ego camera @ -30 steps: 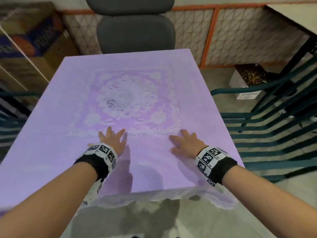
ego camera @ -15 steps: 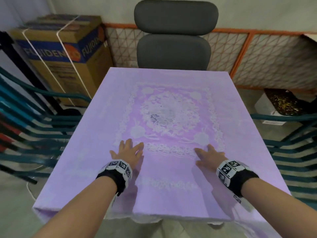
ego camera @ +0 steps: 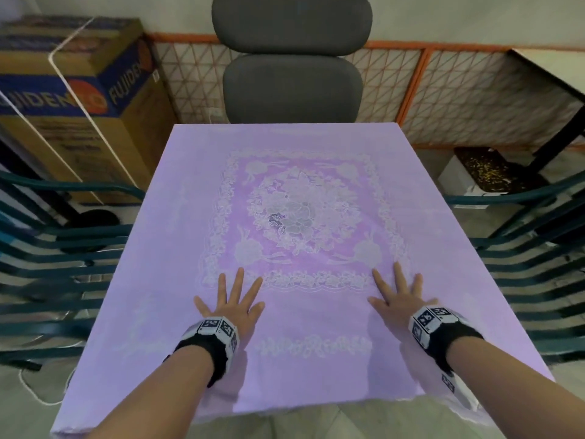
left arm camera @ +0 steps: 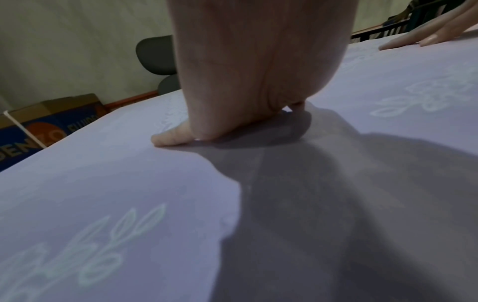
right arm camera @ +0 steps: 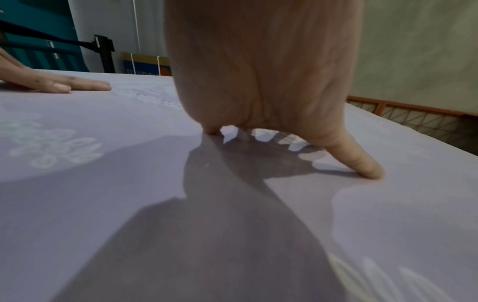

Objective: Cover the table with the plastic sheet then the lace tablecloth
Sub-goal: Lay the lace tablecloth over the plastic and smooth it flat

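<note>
Table: your lace tablecloth lies flat, overhanging the near edge.
Sides: teal chairs crowd both flanks.
Hands: your left hand and right hand press it, fingers spread.

Table fully hidden under purple cloth; plastic sheet vs lace layer not separable. Left wrist view: fingers of left hand hidden behind palm, only thumb shows; right hand cut by frame edge. Box lettering cut off, chair base hidden behind table.
</note>
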A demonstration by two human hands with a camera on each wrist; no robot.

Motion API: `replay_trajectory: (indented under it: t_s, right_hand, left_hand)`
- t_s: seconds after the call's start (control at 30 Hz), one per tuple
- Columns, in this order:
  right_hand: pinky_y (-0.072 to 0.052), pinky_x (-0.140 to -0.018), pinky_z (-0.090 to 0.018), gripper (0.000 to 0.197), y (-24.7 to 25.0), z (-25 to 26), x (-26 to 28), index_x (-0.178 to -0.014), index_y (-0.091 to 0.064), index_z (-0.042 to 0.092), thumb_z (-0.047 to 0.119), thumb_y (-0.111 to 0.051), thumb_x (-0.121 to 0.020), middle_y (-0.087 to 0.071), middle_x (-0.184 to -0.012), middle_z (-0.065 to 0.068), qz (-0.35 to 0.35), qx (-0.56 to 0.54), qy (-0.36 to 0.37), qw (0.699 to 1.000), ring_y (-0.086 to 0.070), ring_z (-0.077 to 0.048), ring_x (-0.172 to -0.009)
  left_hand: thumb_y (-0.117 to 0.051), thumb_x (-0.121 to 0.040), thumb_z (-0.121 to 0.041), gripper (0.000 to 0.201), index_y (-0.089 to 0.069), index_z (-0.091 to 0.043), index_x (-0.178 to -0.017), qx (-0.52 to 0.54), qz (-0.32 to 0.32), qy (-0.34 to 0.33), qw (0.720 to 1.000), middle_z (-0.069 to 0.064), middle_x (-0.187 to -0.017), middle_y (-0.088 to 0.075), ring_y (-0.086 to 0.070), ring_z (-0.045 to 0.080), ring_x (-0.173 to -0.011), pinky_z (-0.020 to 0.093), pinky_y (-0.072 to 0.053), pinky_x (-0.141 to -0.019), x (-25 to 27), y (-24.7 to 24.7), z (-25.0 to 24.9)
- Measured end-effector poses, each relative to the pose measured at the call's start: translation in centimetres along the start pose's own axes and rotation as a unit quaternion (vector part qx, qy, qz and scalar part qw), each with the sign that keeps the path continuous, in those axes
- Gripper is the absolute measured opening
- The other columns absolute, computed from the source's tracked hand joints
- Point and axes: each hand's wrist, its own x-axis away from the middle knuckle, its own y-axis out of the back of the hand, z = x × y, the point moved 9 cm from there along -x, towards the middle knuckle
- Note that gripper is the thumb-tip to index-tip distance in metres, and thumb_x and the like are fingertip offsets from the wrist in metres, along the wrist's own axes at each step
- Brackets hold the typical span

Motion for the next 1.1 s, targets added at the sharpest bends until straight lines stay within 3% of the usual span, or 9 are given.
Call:
replay_trajectory:
  t_s: [0.17,0.23,0.33,0.47,0.63,0.73,0.8,1.0,1.1]
  right_hand:
    - [-0.017,-0.11,-0.067,0.062,0.2,-0.6,1.5,-0.143,0.014,0.053,0.061,-0.023,-0.094,0.029,-0.155,0.01,0.05,0.004,0.029,0.998,0.018,-0.038,-0.145]
    - [-0.022,-0.111,-0.061,0.06,1.4,-0.7,1.5,-0.146,0.002,0.048,0.058,-0.026,-0.094,0.013,-0.159,0.008,0.042,-0.008,0.055,0.998,0.002,-0.04,-0.146]
    - [-0.036,-0.107,-0.051,0.051,5.7,-1.6,0.5,-0.145,-0.023,0.034,0.044,-0.035,-0.097,-0.024,-0.151,-0.003,-0.035,-0.049,0.066,0.996,-0.036,-0.036,-0.132]
    - [-0.042,-0.102,-0.048,0.042,11.7,-5.5,-4.0,-0.138,-0.038,0.016,0.029,-0.04,-0.098,-0.045,-0.136,-0.018,-0.101,-0.091,0.016,0.991,-0.049,-0.037,-0.122]
    - [-0.042,-0.1,-0.041,0.038,18.3,-10.3,-11.2,-0.133,-0.043,0.003,0.019,-0.042,-0.098,-0.048,-0.132,-0.022,-0.123,-0.063,-0.03,0.99,-0.047,-0.037,-0.126]
    - [-0.043,-0.102,-0.04,0.037,20.7,-12.1,-15.2,-0.132,-0.048,0.006,0.02,-0.036,-0.1,-0.05,-0.121,-0.017,-0.125,-0.045,-0.05,0.99,-0.048,-0.034,-0.126]
    - [-0.043,-0.103,-0.034,0.037,21.7,-12.7,-17.3,-0.135,-0.048,0.01,0.019,-0.032,-0.102,-0.051,-0.131,-0.012,-0.121,-0.039,-0.057,0.99,-0.048,-0.028,-0.128]
    - [-0.049,-0.095,-0.031,0.033,21.6,-14.2,-23.0,-0.126,-0.058,0.007,0.013,-0.043,-0.096,-0.057,-0.131,-0.01,-0.085,0.077,-0.056,0.992,-0.056,-0.026,-0.122]
    - [-0.05,-0.083,-0.036,0.03,21.7,-16.0,-24.5,-0.117,-0.061,-0.003,0.01,-0.053,-0.092,-0.061,-0.122,-0.018,-0.086,0.009,-0.089,0.992,-0.058,-0.033,-0.117]
  left_hand:
    - [-0.022,-0.096,-0.055,0.06,0.002,-0.042,-0.15,0.002,0.021,0.016,1.0,-0.007,-0.16,0.019,0.019,0.028,-0.148,0.07,0.006,-0.111,0.8,0.1,-0.1]
    - [-0.025,-0.095,-0.056,0.063,0.0,-0.041,-0.151,-0.013,0.023,0.025,0.999,-0.004,-0.161,0.015,0.015,0.03,-0.148,0.069,0.004,-0.112,0.4,0.8,-0.7]
    - [-0.027,-0.097,-0.053,0.06,-0.011,-0.036,-0.152,-0.024,-0.015,-0.001,1.0,-0.001,-0.162,0.003,0.006,0.031,-0.149,0.065,0.002,-0.114,-0.9,3.1,-4.0]
    - [-0.028,-0.098,-0.05,0.054,-0.017,-0.037,-0.15,0.028,-0.04,-0.047,0.998,-0.004,-0.162,0.0,0.006,0.027,-0.15,0.06,0.0,-0.116,-5.1,5.6,-10.3]
    - [-0.025,-0.099,-0.049,0.05,-0.017,-0.041,-0.148,0.073,-0.036,-0.047,0.996,-0.009,-0.161,0.0,0.008,0.023,-0.15,0.057,-0.002,-0.117,-11.0,8.1,-16.1]
    - [-0.027,-0.1,-0.046,0.048,-0.022,-0.039,-0.147,0.08,-0.042,-0.036,0.995,-0.007,-0.16,-0.005,0.005,0.023,-0.15,0.058,-0.004,-0.117,-14.1,9.2,-18.1]
    - [-0.028,-0.1,-0.043,0.047,-0.027,-0.035,-0.147,0.077,-0.058,-0.031,0.995,-0.005,-0.16,-0.011,0.0,0.024,-0.15,0.059,-0.006,-0.117,-15.6,9.7,-19.2]
    - [-0.034,-0.099,-0.022,0.033,-0.048,-0.023,-0.129,0.054,-0.13,0.026,0.99,0.002,-0.143,-0.035,-0.028,0.023,-0.136,0.054,-0.029,-0.105,-17.4,10.8,-18.6]
    - [-0.037,-0.097,-0.02,0.034,-0.046,-0.023,-0.13,0.033,-0.133,0.039,0.99,0.002,-0.142,-0.035,-0.032,0.024,-0.133,0.053,-0.033,-0.102,-17.7,10.6,-18.0]
